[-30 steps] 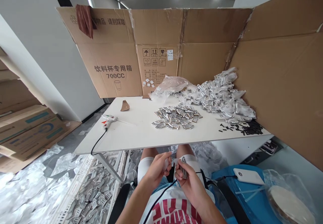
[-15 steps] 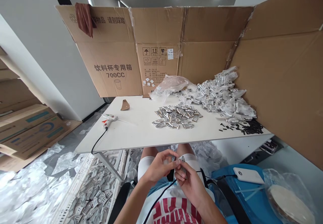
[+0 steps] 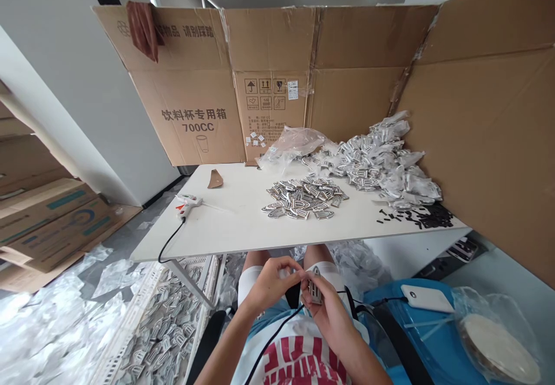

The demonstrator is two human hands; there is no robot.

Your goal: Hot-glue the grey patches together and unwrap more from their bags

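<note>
Above my lap, my right hand (image 3: 326, 305) grips a slotted silver metal piece (image 3: 315, 288) with one pointed end, held roughly upright. My left hand (image 3: 275, 281) reaches in from the left, its thumb and forefinger pinched together at the near side of that piece. Whatever those fingertips hold is too small or hidden to tell. On the white table (image 3: 234, 223) beyond my hands lies a loose heap of like metal pieces (image 3: 303, 197). Farther back on the right is a larger pile of pieces in clear plastic bags (image 3: 373, 154).
Small black strips (image 3: 433, 217) lie at the table's right end. A white glue gun (image 3: 186, 204) with a black cord and a brown scrap (image 3: 215, 178) are on the left. Cardboard walls (image 3: 269, 44) enclose the back. Below left, a white crate (image 3: 110, 347) holds many metal pieces.
My right hand has turned the metal piece slightly so more of its slotted face shows. The left fingertips stay close beside it, and the camera view has tilted a little.
</note>
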